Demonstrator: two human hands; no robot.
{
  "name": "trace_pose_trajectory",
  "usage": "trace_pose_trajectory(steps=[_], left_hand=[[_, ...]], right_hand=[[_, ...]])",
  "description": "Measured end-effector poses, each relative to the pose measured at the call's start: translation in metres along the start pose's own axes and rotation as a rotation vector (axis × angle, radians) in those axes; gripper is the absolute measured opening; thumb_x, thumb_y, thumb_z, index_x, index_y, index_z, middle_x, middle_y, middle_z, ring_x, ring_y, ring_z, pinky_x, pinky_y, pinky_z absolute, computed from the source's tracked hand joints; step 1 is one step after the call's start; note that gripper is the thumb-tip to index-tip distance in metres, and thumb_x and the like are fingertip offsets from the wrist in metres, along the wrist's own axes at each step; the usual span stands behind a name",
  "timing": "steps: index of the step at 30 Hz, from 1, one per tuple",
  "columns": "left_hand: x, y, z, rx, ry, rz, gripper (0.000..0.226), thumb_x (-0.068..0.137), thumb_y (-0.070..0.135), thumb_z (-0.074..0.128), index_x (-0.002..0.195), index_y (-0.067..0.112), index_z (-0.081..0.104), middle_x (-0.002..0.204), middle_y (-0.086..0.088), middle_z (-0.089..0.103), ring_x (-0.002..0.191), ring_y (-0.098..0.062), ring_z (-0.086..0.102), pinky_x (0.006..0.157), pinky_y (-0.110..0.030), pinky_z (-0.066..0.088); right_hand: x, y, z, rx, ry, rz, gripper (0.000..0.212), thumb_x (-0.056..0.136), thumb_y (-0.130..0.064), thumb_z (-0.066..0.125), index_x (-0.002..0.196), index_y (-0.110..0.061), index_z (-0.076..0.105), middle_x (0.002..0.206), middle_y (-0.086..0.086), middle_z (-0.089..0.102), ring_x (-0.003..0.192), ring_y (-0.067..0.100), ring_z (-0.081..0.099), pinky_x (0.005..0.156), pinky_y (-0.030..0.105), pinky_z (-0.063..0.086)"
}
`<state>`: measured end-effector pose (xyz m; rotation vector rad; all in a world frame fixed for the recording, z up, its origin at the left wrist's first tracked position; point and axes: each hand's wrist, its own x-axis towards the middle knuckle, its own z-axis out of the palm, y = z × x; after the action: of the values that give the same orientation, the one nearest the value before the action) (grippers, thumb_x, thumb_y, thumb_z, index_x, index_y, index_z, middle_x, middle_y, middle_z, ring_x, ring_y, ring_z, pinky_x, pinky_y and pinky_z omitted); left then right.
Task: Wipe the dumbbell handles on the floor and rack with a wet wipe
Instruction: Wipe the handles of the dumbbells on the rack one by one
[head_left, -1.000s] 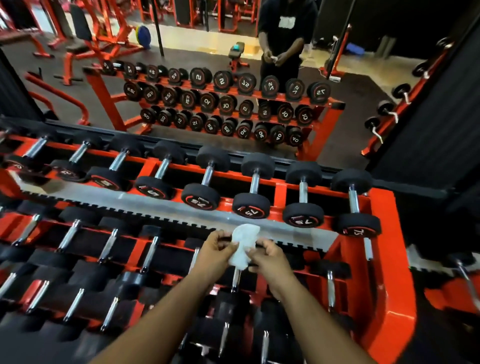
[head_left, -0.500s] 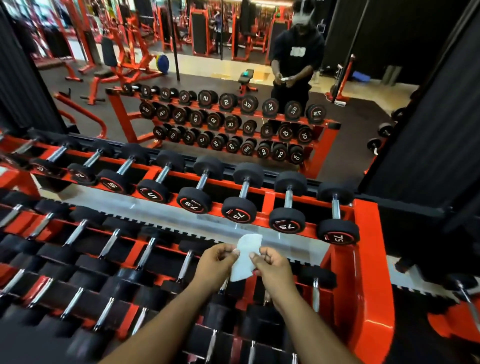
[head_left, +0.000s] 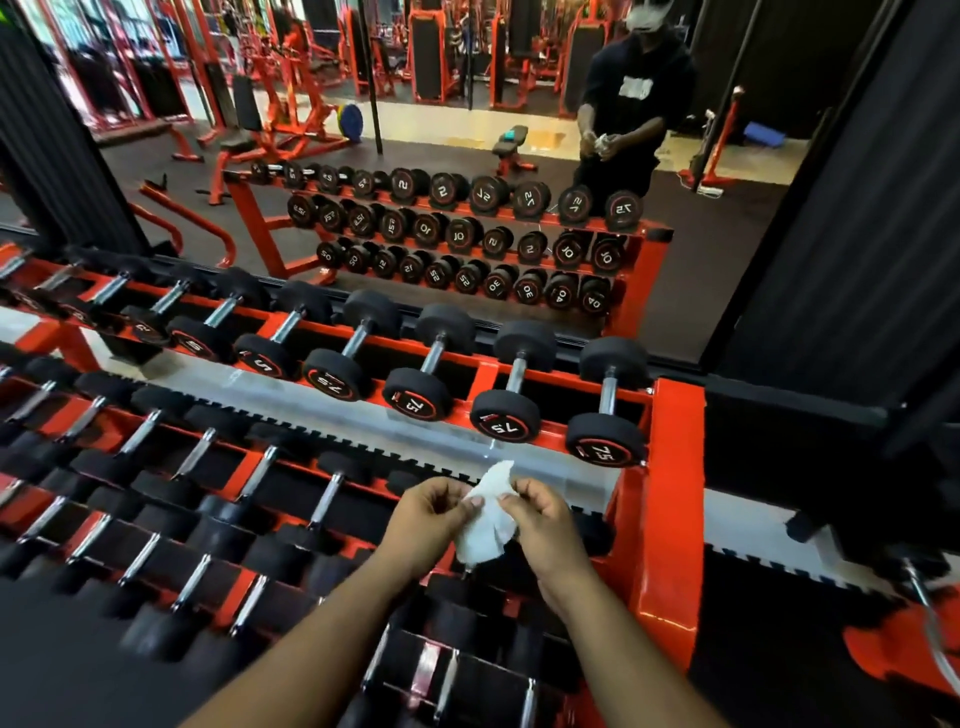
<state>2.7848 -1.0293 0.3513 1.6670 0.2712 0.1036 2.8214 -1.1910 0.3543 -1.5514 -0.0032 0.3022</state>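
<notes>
A white wet wipe (head_left: 487, 519) hangs crumpled between my two hands, above the middle tier of the orange dumbbell rack (head_left: 675, 499). My left hand (head_left: 428, 522) pinches its left edge and my right hand (head_left: 543, 525) pinches its right edge. Neither hand touches a dumbbell. On the top tier stand several black dumbbells with chrome handles, the nearest one marked 7.5 (head_left: 607, 402) at the right end. Lower tiers hold more dumbbells (head_left: 324, 501) with chrome handles, partly hidden under my forearms.
A wall mirror (head_left: 467, 208) behind the rack reflects the rack, gym machines and a person in black holding a wipe. A dark pillar (head_left: 857, 208) stands at the right. A curl bar (head_left: 930, 623) lies on an orange stand at the lower right.
The view has tilted up and moved closer to the rack's right end. My hands have lifted the wipe off the middle-tier handle and keep pinching it between them.
</notes>
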Motion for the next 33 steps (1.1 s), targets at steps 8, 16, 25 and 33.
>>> trace_pose_trajectory(steps=[8, 16, 25, 33], left_hand=[[0.007, -0.005, 0.007, 0.038, 0.057, -0.044, 0.037, 0.106, 0.03, 0.056, 0.074, 0.01, 0.058, 0.062, 0.005, 0.056, 0.06, -0.012, 0.05, 0.061, -0.032, 0.043], [0.001, -0.005, 0.004, 0.148, 0.121, 0.113, 0.032, 0.104, 0.028, 0.06, 0.075, 0.016, 0.067, 0.066, 0.004, 0.066, 0.06, -0.004, 0.056, 0.057, -0.025, 0.044], [-0.003, 0.017, 0.019, -0.086, -0.006, 0.139, 0.034, 0.1, 0.04, 0.062, 0.083, 0.011, 0.066, 0.07, 0.002, 0.06, 0.064, -0.011, 0.052, 0.062, -0.028, 0.042], [0.001, 0.03, 0.076, 0.07, -0.066, -0.002, 0.041, 0.087, 0.043, 0.08, 0.085, 0.004, 0.068, 0.077, -0.003, 0.066, 0.071, -0.016, 0.058, 0.067, -0.033, 0.044]], right_hand=[[-0.004, 0.0, -0.001, -0.124, 0.112, -0.083, 0.016, 0.095, -0.027, 0.068, 0.084, -0.014, 0.068, 0.073, -0.001, 0.066, 0.067, 0.009, 0.056, 0.066, 0.026, 0.047], [-0.002, -0.009, 0.002, -0.114, 0.014, -0.115, 0.016, 0.097, -0.029, 0.067, 0.106, -0.016, 0.07, 0.092, -0.01, 0.071, 0.083, 0.007, 0.065, 0.075, 0.016, 0.049], [0.026, -0.028, -0.018, -0.13, -0.075, -0.129, 0.003, 0.095, -0.026, 0.068, 0.096, -0.025, 0.071, 0.094, 0.003, 0.076, 0.087, 0.024, 0.07, 0.081, 0.041, 0.056], [0.062, -0.056, -0.089, -0.307, -0.146, -0.334, 0.019, 0.089, -0.028, 0.074, 0.08, -0.018, 0.062, 0.063, -0.009, 0.059, 0.056, 0.002, 0.051, 0.055, 0.021, 0.044]])
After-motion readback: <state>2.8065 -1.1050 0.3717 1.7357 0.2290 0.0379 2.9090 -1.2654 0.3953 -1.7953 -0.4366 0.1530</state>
